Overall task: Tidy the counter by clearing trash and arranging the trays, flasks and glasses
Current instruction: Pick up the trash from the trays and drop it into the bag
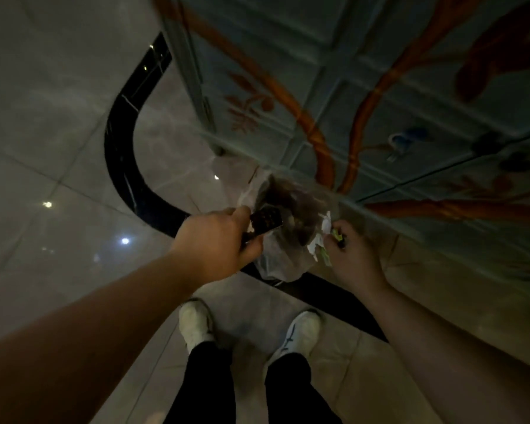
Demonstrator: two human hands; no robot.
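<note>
A small bin lined with a clear plastic bag [280, 258] stands on the floor against the painted cabinet, with dark rubbish inside. My left hand [218, 240] is closed on a dark patterned wrapper [265, 221] at the bag's left rim. My right hand [354, 258] is at the right rim, gripping crumpled white paper and a green scrap [322, 237]. Both hands hover just over the bag's mouth. The counter, trays, flasks and glasses are out of view.
A pale blue cabinet front with orange branch painting [364, 96] rises at the right. The glossy tiled floor [58, 148] has a curved black inlay band [120, 142]. My two white shoes [196, 325] stand just behind the bin.
</note>
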